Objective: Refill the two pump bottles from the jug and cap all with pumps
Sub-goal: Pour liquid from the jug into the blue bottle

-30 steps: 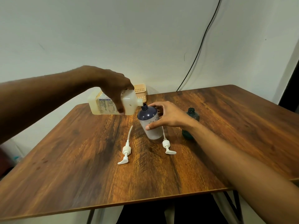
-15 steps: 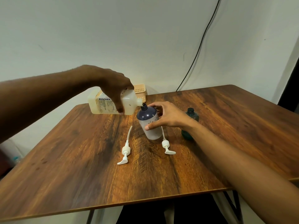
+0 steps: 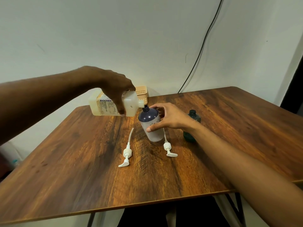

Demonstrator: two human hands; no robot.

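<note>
Your left hand [image 3: 114, 86] grasps the translucent cream rectangular plastic jug [image 3: 113, 104], tipped sideways with its spout at the open neck of the dark-shouldered, white-bodied round bottle [image 3: 151, 125] at the wooden table's [image 3: 82, 161] centre, which your right hand [image 3: 167, 117] grips. Two white pumps [image 3: 127, 154] lie toward 6 o'clock; a dark green bottle [image 3: 192, 126] stands at 3 o'clock.

left hand [image 3: 114, 86] raised, fingers [image 3: 122, 110] clasped; right hand [image 3: 168, 117] cupped

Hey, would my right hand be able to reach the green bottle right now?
Probably yes, once freed: the right hand is steadying the dark bottle, and the green bottle stands uncapped just beside its wrist, nothing between.
</note>
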